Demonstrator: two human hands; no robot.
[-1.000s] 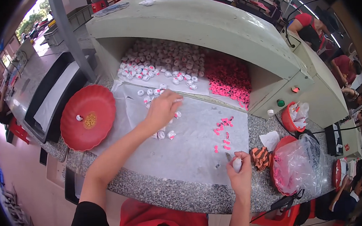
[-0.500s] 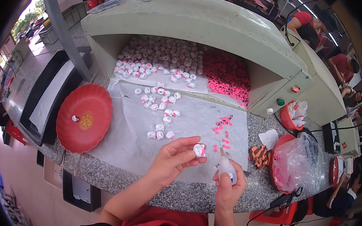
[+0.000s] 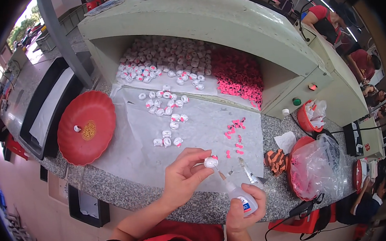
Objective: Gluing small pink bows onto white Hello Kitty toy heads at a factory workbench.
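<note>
My left hand (image 3: 184, 174) pinches a small white rounded piece with a pink spot (image 3: 211, 161) between thumb and fingertips. In my right hand (image 3: 245, 211) is a translucent squeeze bottle (image 3: 241, 197) with a blue-and-red label. Its thin nozzle slants up to the underside of the white piece; whether they touch is too small to tell. Beyond my right hand, silver tweezers (image 3: 249, 171) lie on the white paper sheet (image 3: 133, 134). Several small pink bow-shaped bits (image 3: 239, 145) are scattered just above the tweezers. More white pieces (image 3: 167, 134), some with pink on them, stand in a loose group farther left.
A pale green hooded machine (image 3: 194, 20) spans the back, with heaps of white pieces (image 3: 165, 54) and pink bits (image 3: 239, 78) inside. At left stands a red scalloped dish (image 3: 99, 137); at right, an orange-black cloth (image 3: 276, 163) and a red bowl with plastic bags (image 3: 314, 167).
The bottle's nozzle has swung left to the white piece, which is now turned with its pink spot at the top. Tweezers show where my right hand was. The whole view has shifted slightly.
</note>
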